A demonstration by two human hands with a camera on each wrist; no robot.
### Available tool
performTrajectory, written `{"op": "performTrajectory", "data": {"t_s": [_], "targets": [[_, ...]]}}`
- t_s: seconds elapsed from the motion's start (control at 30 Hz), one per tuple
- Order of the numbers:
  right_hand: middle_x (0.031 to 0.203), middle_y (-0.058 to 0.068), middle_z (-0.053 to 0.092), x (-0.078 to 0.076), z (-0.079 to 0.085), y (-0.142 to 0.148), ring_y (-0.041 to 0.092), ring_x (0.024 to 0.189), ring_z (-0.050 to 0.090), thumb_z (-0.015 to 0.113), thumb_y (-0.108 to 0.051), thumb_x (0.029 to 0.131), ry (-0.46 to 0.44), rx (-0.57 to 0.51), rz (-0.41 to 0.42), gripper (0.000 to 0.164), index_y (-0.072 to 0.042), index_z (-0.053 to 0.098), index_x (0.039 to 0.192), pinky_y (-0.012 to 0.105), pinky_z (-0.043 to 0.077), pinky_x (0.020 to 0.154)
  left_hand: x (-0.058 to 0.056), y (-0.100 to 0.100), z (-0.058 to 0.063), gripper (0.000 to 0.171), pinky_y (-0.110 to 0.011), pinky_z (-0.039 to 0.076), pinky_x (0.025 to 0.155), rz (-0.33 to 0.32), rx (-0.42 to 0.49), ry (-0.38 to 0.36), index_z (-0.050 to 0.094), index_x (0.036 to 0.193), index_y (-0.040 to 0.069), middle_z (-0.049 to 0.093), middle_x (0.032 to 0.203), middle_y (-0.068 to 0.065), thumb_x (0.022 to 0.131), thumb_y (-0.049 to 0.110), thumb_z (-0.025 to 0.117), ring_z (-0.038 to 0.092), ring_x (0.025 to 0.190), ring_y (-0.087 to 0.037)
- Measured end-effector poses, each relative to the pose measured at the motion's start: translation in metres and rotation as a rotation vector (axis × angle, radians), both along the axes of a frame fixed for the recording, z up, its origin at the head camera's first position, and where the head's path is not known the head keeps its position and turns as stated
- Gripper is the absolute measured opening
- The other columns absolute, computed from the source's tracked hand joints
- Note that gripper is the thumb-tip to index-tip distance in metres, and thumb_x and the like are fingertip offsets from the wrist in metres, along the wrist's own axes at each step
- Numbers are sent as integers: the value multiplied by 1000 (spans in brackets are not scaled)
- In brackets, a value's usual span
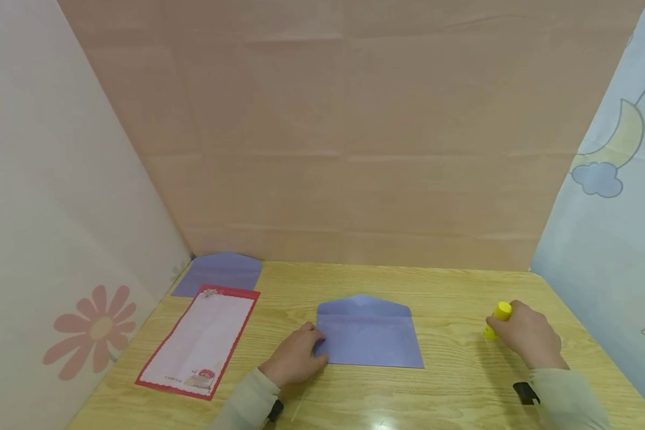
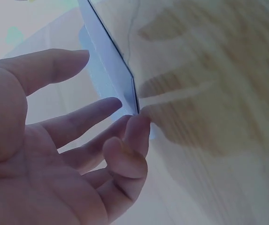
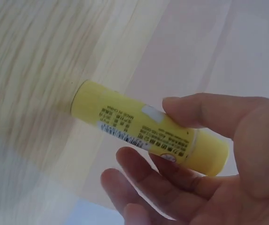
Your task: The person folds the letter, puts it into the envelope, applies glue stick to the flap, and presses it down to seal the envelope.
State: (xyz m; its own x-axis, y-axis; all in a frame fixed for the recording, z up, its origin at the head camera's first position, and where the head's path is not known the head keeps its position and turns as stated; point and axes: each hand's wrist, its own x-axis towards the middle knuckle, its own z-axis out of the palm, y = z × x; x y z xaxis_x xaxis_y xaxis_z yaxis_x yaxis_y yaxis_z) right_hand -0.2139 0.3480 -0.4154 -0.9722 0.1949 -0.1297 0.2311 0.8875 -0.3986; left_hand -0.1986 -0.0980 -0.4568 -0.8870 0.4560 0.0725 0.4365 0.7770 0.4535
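Note:
A purple envelope [image 1: 366,341] lies on the table with its flap unfolded toward the back. My left hand [image 1: 297,356] is at its left edge. In the left wrist view, fingertips touch the edge of the envelope [image 2: 113,58], while the thumb stands apart from the other fingers. Over at the right, my right hand [image 1: 533,335] holds a yellow glue stick [image 1: 503,310] between thumb and fingers. The right wrist view shows the printed label and barcode of the glue stick [image 3: 129,123], whose cap end lies toward the palm; its lower end is at or just above the tabletop.
A red-bordered sheet of letter paper [image 1: 199,340] lies at the left, overlapping a second purple envelope [image 1: 217,276] behind it. Patterned side walls and a brown back wall [image 1: 344,143] enclose the wooden table [image 1: 441,394].

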Motion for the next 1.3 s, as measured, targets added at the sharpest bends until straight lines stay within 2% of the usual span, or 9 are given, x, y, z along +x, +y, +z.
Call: {"op": "performTrajectory", "data": {"t_s": [0.13, 0.57, 0.67, 0.8, 0.87, 0.93, 1.1, 1.17, 1.3], "targets": [[104, 33, 62, -2, 2, -4, 37, 79, 63, 61, -44, 91, 25, 9, 15, 76, 19, 42, 129, 46, 47, 56, 0, -1, -1, 33, -33, 52, 82, 9, 23, -14, 69, 112, 0, 61, 104, -5, 87, 20, 74, 59, 90, -14], [82, 13, 64, 4, 13, -39, 23, 65, 57, 60, -42, 91, 174, -10, 69, 52, 7, 54, 108, 37, 42, 50, 3, 1, 2, 29, -31, 51, 81, 17, 87, -10, 70, 110, 1, 62, 103, -6, 87, 17, 75, 57, 88, -12], [81, 9, 64, 7, 15, -48, 20, 62, 55, 60, -41, 92, 210, -23, 96, 46, 4, 56, 103, 34, 41, 49, 3, 2, 2, 28, -31, 50, 80, 7, 97, -4, 70, 110, 1, 62, 102, -6, 87, 17, 74, 56, 87, -12], [83, 9, 65, 11, 18, -61, 19, 61, 54, 62, -44, 93, 261, -47, 140, 47, 3, 58, 101, 33, 41, 50, 3, 4, 3, 28, -31, 51, 82, -23, 117, -3, 70, 111, 1, 65, 104, -7, 89, 17, 73, 60, 92, -17], [84, 9, 65, 12, 19, -69, 18, 60, 54, 63, -45, 93, 281, -60, 158, 48, 2, 58, 100, 33, 41, 50, 3, 6, 4, 29, -31, 51, 84, -46, 152, -35, 69, 114, 1, 67, 108, -9, 90, 17, 72, 62, 96, -19], [82, 8, 64, 13, 20, -78, 18, 59, 51, 65, -44, 93, 303, -74, 176, 45, 0, 57, 96, 32, 40, 51, 3, 8, 6, 31, -30, 52, 82, -72, 222, -108, 68, 118, 1, 68, 113, -10, 93, 20, 70, 64, 95, -17], [75, 2, 58, 16, 22, -104, 16, 53, 43, 71, -39, 91, 362, -111, 243, 35, -9, 55, 86, 29, 36, 49, 2, 14, 12, 38, -25, 52, 64, -93, 414, -314, 65, 127, 5, 67, 115, -6, 99, 30, 64, 62, 77, -13], [74, -1, 58, 18, 23, -115, 14, 54, 44, 73, -37, 90, 373, -128, 276, 32, -10, 57, 85, 29, 36, 50, 3, 18, 17, 38, -26, 51, 61, -93, 462, -339, 65, 129, 7, 67, 112, -2, 100, 33, 62, 62, 77, -15], [79, -4, 65, 22, 23, -135, 16, 69, 60, 77, -34, 87, 387, -172, 340, 25, -14, 63, 87, 29, 47, 58, 6, 27, 26, 36, -27, 52, 65, -89, 518, -323, 64, 130, 14, 66, 110, 4, 101, 35, 60, 63, 83, -16]]}}
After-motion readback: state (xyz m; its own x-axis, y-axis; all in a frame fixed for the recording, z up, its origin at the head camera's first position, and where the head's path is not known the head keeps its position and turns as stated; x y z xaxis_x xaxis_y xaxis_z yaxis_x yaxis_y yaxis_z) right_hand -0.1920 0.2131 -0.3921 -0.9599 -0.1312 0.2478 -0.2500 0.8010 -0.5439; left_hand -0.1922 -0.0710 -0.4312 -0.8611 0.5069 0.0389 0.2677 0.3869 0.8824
